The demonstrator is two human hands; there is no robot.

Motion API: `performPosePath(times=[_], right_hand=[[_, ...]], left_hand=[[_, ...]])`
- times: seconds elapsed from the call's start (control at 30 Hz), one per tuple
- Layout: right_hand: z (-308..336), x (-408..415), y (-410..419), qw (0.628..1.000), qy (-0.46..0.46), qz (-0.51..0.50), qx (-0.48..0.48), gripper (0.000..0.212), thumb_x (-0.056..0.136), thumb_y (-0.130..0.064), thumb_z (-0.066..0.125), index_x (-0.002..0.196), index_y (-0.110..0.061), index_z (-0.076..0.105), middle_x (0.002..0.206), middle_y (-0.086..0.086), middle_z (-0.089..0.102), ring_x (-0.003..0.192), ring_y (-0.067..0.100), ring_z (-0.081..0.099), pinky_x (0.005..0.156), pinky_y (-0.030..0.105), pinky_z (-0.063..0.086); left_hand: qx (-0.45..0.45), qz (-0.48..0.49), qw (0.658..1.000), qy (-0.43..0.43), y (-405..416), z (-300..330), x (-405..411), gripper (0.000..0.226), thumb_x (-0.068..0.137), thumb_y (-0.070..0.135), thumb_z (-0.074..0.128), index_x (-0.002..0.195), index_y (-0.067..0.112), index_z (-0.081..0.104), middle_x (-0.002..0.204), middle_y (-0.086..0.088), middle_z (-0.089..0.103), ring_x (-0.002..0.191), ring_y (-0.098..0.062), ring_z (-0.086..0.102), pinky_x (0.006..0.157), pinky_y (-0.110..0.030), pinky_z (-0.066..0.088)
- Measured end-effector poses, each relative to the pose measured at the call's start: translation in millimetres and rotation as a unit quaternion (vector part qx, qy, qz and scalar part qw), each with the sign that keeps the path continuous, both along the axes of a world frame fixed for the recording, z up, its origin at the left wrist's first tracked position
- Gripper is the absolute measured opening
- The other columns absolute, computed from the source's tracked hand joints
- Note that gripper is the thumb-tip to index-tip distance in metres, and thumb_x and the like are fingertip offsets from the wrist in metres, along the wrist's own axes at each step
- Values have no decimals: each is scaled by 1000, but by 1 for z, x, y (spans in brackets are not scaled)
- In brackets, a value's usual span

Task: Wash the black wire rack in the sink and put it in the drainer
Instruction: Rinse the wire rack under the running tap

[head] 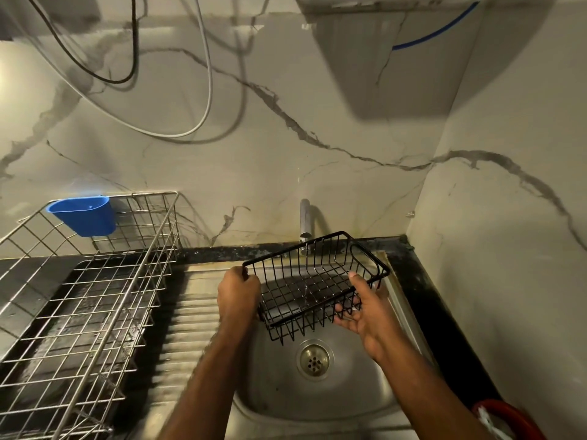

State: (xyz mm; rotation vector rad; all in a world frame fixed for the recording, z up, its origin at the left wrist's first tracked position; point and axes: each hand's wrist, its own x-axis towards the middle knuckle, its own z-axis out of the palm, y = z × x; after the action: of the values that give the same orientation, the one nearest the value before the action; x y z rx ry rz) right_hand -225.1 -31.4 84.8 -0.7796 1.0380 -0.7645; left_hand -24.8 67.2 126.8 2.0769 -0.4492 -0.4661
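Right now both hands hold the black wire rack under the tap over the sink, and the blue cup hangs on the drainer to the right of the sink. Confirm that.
One thing is wrong: in the head view the drainer with the blue cup stands left of the sink, not right. Both hands do hold the black wire rack under the tap.

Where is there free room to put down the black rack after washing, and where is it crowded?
The silver wire drainer at left shows a bare floor; only the blue cup hangs on its back rim. The ribbed draining board between drainer and sink bowl is bare too. Under the tap it is crowded: both hands hold the black rack there.
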Motion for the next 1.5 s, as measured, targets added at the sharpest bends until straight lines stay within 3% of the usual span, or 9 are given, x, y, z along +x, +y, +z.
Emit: performPosePath(times=[0.1,0.23,0.4,0.57,0.77,0.9,1.03,1.23,1.5], right_hand=[[0,1,-2,1000,15,1,-4,120,57,-67,80,156,-29,24,147,19,40,98,33,69,65,41,61],[2,0,-7,1000,28,2,-13,110,65,-67,74,156,-27,25,152,20,36,94,28,67,62,40,61],[6,-2,-10,1000,22,11,-13,75,86,-55,65,147,-19,41,153,21,36,100,29,63,82,49,58],[5,-2,-18,999,33,-10,-29,83,85,-52,68,151,-23,28,151,22,36,93,28,64,79,50,60],[2,0,-24,998,37,-11,-48,91,84,-52,70,155,-30,18,153,23,33,87,24,63,77,49,61],[-3,1,-28,997,44,-5,-64,97,80,-55,72,156,-31,16,156,21,31,94,28,66,74,48,62],[-5,0,-31,996,48,-4,-71,98,82,-55,71,158,-31,12,159,19,27,95,27,66,73,47,62],[-1,-1,-29,995,60,6,-74,98,83,-53,71,158,-29,12,159,21,26,84,21,62,67,43,62],[-9,-1,-34,995,70,24,-71,98,80,-53,74,157,-31,17,160,19,26,94,26,66,65,43,62]], left_hand=[[-15,-1,1000,13,1,0,-1,26,94,10,56,118,1,63,97,-15,69,83,-31,71,66,-43,59],[-33,-9,999,22,3,-1,-2,13,95,9,57,104,1,63,73,-6,62,56,-17,62,44,-29,51],[-57,-16,997,42,1,-4,-4,5,97,10,58,96,13,62,75,-8,65,58,-21,65,49,-35,58],[-61,-18,997,51,-4,-7,-5,3,98,11,59,99,13,60,78,-7,64,61,-17,63,45,-27,52],[-66,-9,996,67,-8,-11,-4,14,97,13,60,91,25,56,91,-9,67,80,-29,71,71,-51,64],[-75,0,995,63,-8,-12,-4,7,97,11,59,96,18,59,88,-9,67,70,-24,68,53,-36,58],[-85,-7,994,72,-7,-11,-4,24,99,12,58,85,30,52,94,-9,67,77,-30,72,58,-42,63],[-78,1,994,80,-3,-14,-5,19,99,15,59,86,29,54,97,-10,68,85,-33,72,63,-51,64],[-79,0,993,93,-1,-22,-8,8,101,13,56,98,21,56,100,-12,65,89,-31,70,56,-38,59]])
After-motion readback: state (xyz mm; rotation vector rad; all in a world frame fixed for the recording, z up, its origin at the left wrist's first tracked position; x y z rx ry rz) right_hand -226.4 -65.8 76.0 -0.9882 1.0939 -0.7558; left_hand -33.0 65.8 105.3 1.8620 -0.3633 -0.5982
